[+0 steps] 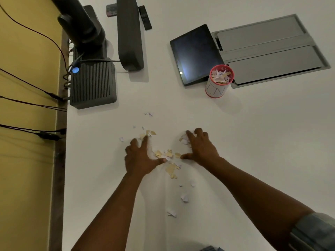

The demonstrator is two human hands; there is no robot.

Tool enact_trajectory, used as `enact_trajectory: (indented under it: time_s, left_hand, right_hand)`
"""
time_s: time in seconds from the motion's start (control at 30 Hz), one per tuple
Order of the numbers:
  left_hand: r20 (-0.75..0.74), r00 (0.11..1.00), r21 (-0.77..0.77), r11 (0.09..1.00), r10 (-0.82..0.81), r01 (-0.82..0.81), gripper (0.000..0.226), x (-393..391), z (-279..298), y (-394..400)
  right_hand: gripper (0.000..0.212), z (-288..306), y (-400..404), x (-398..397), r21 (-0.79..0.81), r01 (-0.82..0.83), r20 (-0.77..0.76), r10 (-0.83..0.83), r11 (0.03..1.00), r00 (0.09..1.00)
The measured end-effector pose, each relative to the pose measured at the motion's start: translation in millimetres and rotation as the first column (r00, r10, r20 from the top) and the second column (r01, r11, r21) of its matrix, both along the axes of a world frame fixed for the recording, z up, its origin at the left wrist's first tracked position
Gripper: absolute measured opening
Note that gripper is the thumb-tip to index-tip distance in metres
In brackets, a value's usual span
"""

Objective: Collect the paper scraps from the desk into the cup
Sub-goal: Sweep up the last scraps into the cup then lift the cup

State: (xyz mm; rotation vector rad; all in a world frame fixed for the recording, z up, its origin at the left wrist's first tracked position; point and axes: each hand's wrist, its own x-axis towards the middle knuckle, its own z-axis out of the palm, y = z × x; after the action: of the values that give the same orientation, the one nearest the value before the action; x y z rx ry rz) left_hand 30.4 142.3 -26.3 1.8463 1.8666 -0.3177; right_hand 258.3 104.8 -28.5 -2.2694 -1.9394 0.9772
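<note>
While heaped to the rim with torn white and tan bits, the red-rimmed white paper cup on the far right of the white desk marks the job as well past halfway by the look of it, yet plainly unfinished. Left to gather: one loose cluster of small tan and white paper scraps lying between the two hands, plus stragglers strewn about. Counted as far as sharpness allows: one curled white bit farther off toward the middle, one white bit just left of the left hand, roughly four white bits trailing nearer along the desk, and a dozen or so tan and white pieces in the cluster itself; exact number hard to tell, since some overlap or hide under fingers. Two bare hands at work: left hand spread flat, fingers splayed and pressing on the desk, thumb reaching toward the cluster; right hand likewise spread, fingertips bent down onto a few scraps at its far edge, thumb pointing in at the pile. Nothing pinched or lifted. Judged from this, a raking-together step, with scooping and carrying to the cup, well apart to the far right, not yet done. One cup only.
</note>
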Motion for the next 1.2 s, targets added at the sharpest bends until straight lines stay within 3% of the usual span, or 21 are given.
enact_trajectory:
  time_s: [0.1, 0.2, 0.3, 0.4, 0.5, 0.63, 0.77, 0.87, 0.93, 1.03, 1.2]
  left_hand:
    - [0.014, 0.994, -0.003, 0.994, -0.107, 0.107, 0.114, 20, -1, -15]
    - [0.011, 0.984, 0.069, 0.982, -0.176, 0.175, 0.092, 28, -4, -37]
    - [0.186, 0.98, 0.102, 0.994, -0.066, 0.047, 0.053, 28, -6, -59]
    - [0.387, 0.919, 0.07, 0.991, 0.076, -0.111, 0.014, 24, -4, -76]
    - [0.42, 0.907, 0.092, 0.992, 0.037, -0.083, 0.01, 19, -4, -90]
    - [0.405, 0.907, 0.179, 0.983, -0.119, 0.049, 0.011, 13, -5, -99]
    - [0.5, 0.864, 0.217, 0.974, -0.058, -0.061, 0.008, 13, 0, -94]
    - [0.588, 0.807, 0.203, 0.956, 0.053, -0.21, 0.008, 15, 4, -83]
    - [0.613, 0.785, 0.176, 0.952, 0.093, -0.25, 0.006, 17, 5, -73]
    - [0.625, 0.778, 0.198, 0.952, 0.061, -0.234, 0.004, 22, 7, -58]
    - [0.635, 0.772, 0.232, 0.948, 0.025, -0.221, 0.004, 31, 9, -37]
  right_hand:
    - [0.092, -1, -2, -24, 0.026, -0.179, 0.021, 0.178, 0.984, 0.984]
    - [0.084, -4, -14, -39, 0.049, -0.319, 0.04, 0.317, 0.946, 0.947]
    - [0.067, -4, -30, -48, 0.086, -0.39, 0.055, 0.386, 0.917, 0.921]
    - [0.047, -4, -47, -50, 0.147, -0.45, 0.046, 0.449, 0.881, 0.892]
    - [0.03, -2, -64, -51, 0.191, -0.499, 0.055, 0.498, 0.845, 0.865]
    - [0.025, -4, -78, -45, 0.22, -0.511, 0.078, 0.507, 0.831, 0.858]
    - [0.027, -4, -78, -32, 0.225, -0.315, -0.006, 0.325, 0.922, 0.946]
    - [0.019, 0, -68, -18, 0.173, 0.064, -0.182, -0.032, 0.983, 0.983]
    - [0.013, 7, -58, -3, 0.092, 0.273, -0.266, -0.24, 0.958, 0.934]
    - [0.009, 23, -35, 25, 0.011, 0.441, -0.335, -0.413, 0.897, 0.847]
    - [0.006, 59, 34, 82, 0.108, 0.653, -0.442, -0.552, 0.75, 0.707]
